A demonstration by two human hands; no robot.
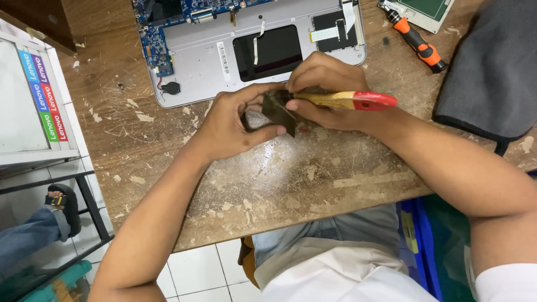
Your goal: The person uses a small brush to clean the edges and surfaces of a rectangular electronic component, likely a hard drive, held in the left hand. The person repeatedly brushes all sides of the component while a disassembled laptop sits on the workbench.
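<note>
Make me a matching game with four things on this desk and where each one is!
Things:
1. brush
2. screwdriver
3. opened laptop
4. grey cloth

Places:
A. far right edge of the desk
B. in the right hand
C. top middle, above the hands
D. top right, beside the laptop

Pairs: 1-B, 2-D, 3-C, 4-A

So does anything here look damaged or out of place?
Yes. The wooden table is badly worn, its surface scratched and flaking in pale patches. The laptop lies opened up, its circuit board bare. Otherwise the left hand holds a small dark part and the right hand a brush.
</note>
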